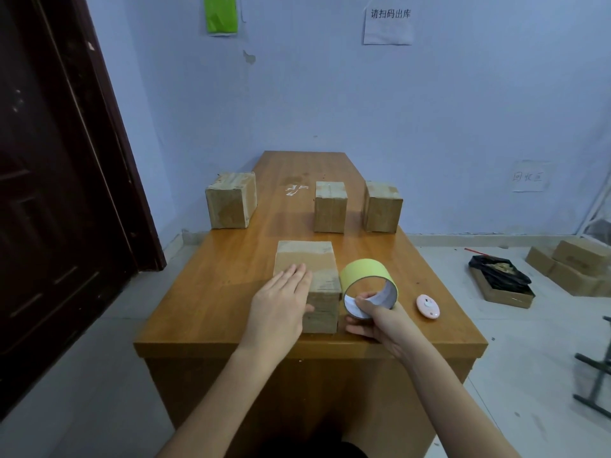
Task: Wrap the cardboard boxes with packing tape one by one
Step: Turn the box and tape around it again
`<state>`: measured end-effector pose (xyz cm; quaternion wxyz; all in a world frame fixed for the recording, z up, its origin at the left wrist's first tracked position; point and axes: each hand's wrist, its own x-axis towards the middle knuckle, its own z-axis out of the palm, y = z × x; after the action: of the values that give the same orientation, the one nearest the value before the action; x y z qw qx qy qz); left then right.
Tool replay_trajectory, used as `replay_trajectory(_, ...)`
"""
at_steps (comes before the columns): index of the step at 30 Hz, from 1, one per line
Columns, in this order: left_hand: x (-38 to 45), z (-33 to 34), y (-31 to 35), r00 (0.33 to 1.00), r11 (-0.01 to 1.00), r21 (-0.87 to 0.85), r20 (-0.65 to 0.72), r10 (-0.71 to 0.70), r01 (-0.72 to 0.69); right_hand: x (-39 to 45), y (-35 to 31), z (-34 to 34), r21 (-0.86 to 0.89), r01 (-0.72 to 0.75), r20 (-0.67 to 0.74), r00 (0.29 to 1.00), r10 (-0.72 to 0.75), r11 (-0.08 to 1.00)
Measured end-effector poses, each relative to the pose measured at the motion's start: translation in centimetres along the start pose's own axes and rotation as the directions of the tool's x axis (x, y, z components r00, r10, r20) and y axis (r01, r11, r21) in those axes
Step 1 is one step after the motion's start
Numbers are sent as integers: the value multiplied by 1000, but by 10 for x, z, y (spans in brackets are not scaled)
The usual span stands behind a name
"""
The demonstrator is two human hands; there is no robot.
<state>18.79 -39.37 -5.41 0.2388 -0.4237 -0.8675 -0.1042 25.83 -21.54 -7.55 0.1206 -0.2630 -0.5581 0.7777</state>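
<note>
Left hand (281, 302): I see it flat, fingers straight, on the near box (317, 276), plain brown cardboard.
Right hand (373, 320): gripping the tape (367, 279), a wide yellow roll with a white core, touching the box's right side.
Boxes (330, 206): three beyond my hands, brown, taped.
Desk (215, 292): glossy orange wood.
Sign (388, 24): "请扫码出库".

The right hand (377, 320) gripped a yellow tape roll (367, 285), thumb curled inside its core, while just beside that grip the left hand (281, 300) lay flat, fingers straight, on the nearest cardboard box (317, 269). A pink oval object (427, 306) sat near the grip's other side on the wooden table (231, 276). Well beyond the grip stood 3 more boxes (330, 206).
</note>
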Motion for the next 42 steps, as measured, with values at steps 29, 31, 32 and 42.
replay_trajectory(29,12,-26,4,986,968,-215,-70,-149,131,-15,-66,38,-697,290,180,956,-232,656)
replay_trajectory(31,8,-24,-2,984,973,-177,-67,-164,150,-13,-71,44,-833,363,242,917,-316,418)
replay_trajectory(32,6,-24,-4,984,977,-143,-69,-167,156,-13,-71,47,-840,393,267,899,-347,373)
replay_trajectory(42,-9,-28,-19,978,971,112,-8,-210,210,-18,-85,78,-832,423,340,900,-271,359)
